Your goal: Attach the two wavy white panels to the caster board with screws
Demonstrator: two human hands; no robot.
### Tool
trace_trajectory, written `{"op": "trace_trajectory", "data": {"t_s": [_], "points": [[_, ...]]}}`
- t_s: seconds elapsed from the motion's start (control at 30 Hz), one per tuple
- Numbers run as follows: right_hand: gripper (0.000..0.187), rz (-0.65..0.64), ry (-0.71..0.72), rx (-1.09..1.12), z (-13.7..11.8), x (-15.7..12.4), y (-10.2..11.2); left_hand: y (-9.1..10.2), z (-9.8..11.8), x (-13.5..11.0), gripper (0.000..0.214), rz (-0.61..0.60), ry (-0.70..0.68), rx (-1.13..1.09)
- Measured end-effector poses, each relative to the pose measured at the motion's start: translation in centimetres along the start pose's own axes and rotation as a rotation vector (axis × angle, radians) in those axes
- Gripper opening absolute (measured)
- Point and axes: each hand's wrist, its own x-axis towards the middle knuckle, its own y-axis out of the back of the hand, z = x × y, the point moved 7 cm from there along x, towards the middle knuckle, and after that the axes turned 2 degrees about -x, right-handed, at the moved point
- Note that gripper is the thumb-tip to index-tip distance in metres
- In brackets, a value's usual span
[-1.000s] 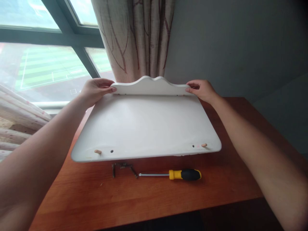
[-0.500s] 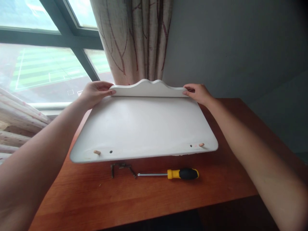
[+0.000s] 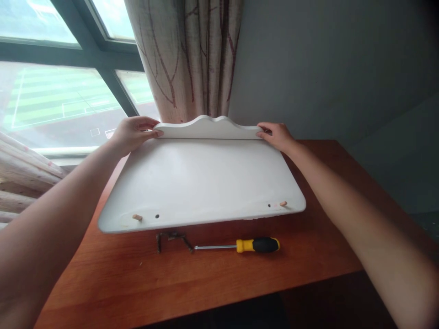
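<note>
A white panel with a wavy top edge (image 3: 209, 129) stands upright along the far edge of a flat white board (image 3: 206, 178). My left hand (image 3: 132, 132) pinches the panel's left end between thumb and fingers. At the opposite end, my right hand (image 3: 276, 135) grips it the same way. Along the board's near edge, a wooden dowel (image 3: 137, 217) sticks up at the left and another dowel (image 3: 283, 204) at the right, each beside a dark hole. Whether the panel rests fully on the board is hard to see.
The board lies on a reddish-brown wooden table (image 3: 206, 283). In front of it are several screws (image 3: 158, 243) and a yellow-and-black screwdriver (image 3: 257, 245). Behind stand a patterned curtain (image 3: 192, 55), a window (image 3: 61, 96) at the left and a grey wall (image 3: 325, 68).
The view has shifted slightly, moving everything a little to the left. Both hands keep their hold on the panel, which now appears seated slightly lower against the board.
</note>
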Motion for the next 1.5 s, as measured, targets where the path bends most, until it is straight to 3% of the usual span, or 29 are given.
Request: {"op": "trace_trajectory", "data": {"t_s": [0.4,0.7,0.83,0.93,1.1,1.23,1.3,1.37,1.43,1.5], "points": [[0.022,-0.138,0.096,-0.271,-0.8,0.8,-0.1,-0.2,-0.3,-0.2,0.060,-0.022,-0.044,0.067],[0.024,-0.094,0.063,-0.207,-0.8,0.2,-0.2,-0.6,0.1,-0.6,0.050,-0.024,-0.063,0.087],[0.044,-0.042,-0.001,-0.082,-1.0,-1.5,-0.1,-0.2,0.2,-1.5,0.066,-0.022,-0.057,0.105],[0.064,0.030,-0.104,0.089,-0.4,-4.7,0.5,1.2,0.8,-3.7,0.084,0.025,-0.009,0.172],[0.066,0.177,-0.318,0.213,1.0,-14.2,3.0,3.7,3.1,-10.9,0.078,-0.001,0.086,0.451],[0.062,0.071,-0.573,0.235,1.5,-22.6,2.6,4.9,2.6,-18.4,0.066,0.018,0.245,0.559],[0.058,0.045,-0.662,0.391,1.0,-25.3,1.7,4.8,1.3,-21.7,0.059,0.066,0.366,0.401],[0.055,0.048,-0.692,0.533,0.2,-26.4,1.0,3.1,0.1,-23.9,0.048,-0.002,0.444,-0.001],[0.052,0.071,-0.689,0.593,-0.5,-26.3,0.8,1.6,-0.1,-24.9,0.036,-0.045,0.475,-0.268],[0.049,0.093,-0.686,0.605,-1.0,-25.7,1.2,0.9,0.2,-25.0,0.029,-0.032,0.486,-0.368]]}}
